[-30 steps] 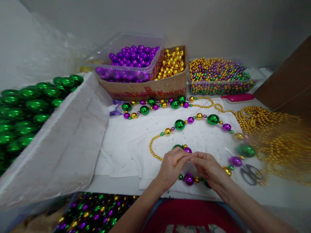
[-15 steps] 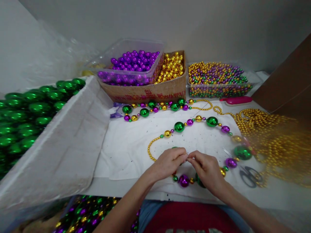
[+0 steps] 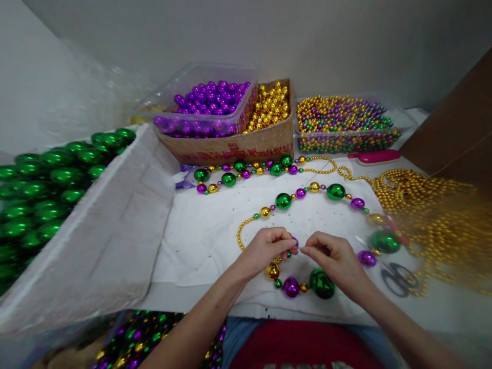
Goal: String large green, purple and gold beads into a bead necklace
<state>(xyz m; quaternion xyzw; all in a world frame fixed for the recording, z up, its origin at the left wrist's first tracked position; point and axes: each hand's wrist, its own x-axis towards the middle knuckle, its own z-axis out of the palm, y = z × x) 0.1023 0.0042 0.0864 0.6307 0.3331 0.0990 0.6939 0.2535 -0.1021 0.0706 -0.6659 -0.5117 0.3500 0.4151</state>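
A necklace of green, purple and gold beads (image 3: 283,201) lies in a loop on a white cloth (image 3: 207,225). My left hand (image 3: 265,248) is closed around the near part of the strand, pinching it beside a small purple bead (image 3: 294,243). My right hand (image 3: 333,259) pinches its fingertips just right of that spot, seemingly on the thread end, which is too thin to make out. Below the hands lie a gold bead (image 3: 272,271), a purple bead (image 3: 291,287) and a large green bead (image 3: 322,283) of the same strand.
A second beaded necklace (image 3: 246,169) lies behind. At the back stand a tub of purple beads (image 3: 207,105), a cardboard box of gold beads (image 3: 269,105) and a tub of mixed small beads (image 3: 342,120). Green balls (image 3: 49,179) fill a box left. Gold bead strands (image 3: 430,215), scissors (image 3: 397,277) and a pink tool (image 3: 374,156) lie right.
Both hands have lifted slightly away from me, uncovering the gold, purple and large green beads beneath them. Their pinching fingertips have drawn a little apart.
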